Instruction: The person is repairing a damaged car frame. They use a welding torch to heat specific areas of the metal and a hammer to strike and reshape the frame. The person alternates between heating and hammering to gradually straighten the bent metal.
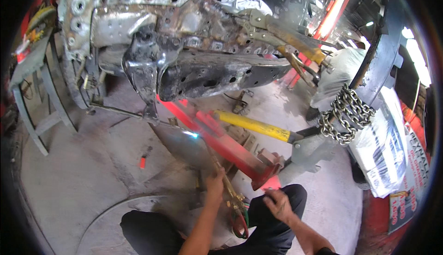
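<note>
My left hand [214, 184] is closed around the tube of a brass cutting torch [227, 186], which slants up and away from me. A small bright blue-white flame [195, 135] burns at its tip, just left of a red steel beam [226, 145] and below the stripped vehicle frame. Red and green hoses [239, 225] hang from the torch's valve end between my knees. My right hand [279, 205] is held over my right knee, fingers apart, with nothing visible in it.
Overhead is a rusty, bare metal vehicle front [184, 29] with a black perforated rail [221, 76]. A yellow bar [254, 125] reaches a grey post wrapped in chain [347, 115]. A metal stand [46, 86] is at left. A small red object [142, 163] lies on the floor.
</note>
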`<state>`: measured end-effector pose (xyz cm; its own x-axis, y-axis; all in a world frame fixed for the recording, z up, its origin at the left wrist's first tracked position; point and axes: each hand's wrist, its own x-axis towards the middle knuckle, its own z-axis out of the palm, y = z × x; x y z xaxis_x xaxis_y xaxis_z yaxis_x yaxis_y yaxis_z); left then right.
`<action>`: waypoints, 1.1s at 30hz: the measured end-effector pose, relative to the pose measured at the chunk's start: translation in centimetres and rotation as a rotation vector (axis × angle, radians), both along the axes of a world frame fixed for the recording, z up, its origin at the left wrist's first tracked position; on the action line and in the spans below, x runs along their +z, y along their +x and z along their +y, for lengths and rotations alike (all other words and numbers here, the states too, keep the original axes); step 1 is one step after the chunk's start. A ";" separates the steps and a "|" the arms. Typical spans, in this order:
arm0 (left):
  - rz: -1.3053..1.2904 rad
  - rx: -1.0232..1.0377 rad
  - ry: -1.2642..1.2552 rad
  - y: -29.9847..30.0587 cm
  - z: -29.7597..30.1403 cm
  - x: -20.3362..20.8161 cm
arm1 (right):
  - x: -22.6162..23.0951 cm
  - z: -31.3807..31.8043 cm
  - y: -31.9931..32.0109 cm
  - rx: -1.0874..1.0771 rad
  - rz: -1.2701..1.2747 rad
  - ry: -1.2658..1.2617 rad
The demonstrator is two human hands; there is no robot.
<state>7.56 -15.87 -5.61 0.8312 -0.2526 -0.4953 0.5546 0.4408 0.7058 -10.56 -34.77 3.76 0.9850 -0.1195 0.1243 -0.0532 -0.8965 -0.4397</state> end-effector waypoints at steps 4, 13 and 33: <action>-0.048 -0.003 0.032 -1.3 0.1 0.2 | -2.3 6.5 -0.1 0.075 0.202 0.743; -0.053 -0.103 0.080 -2.3 1.8 -0.1 | -4.8 8.5 -1.2 0.047 0.284 1.174; -0.188 -0.291 0.321 -6.7 1.1 3.0 | -6.9 9.6 -3.3 -0.014 0.173 1.371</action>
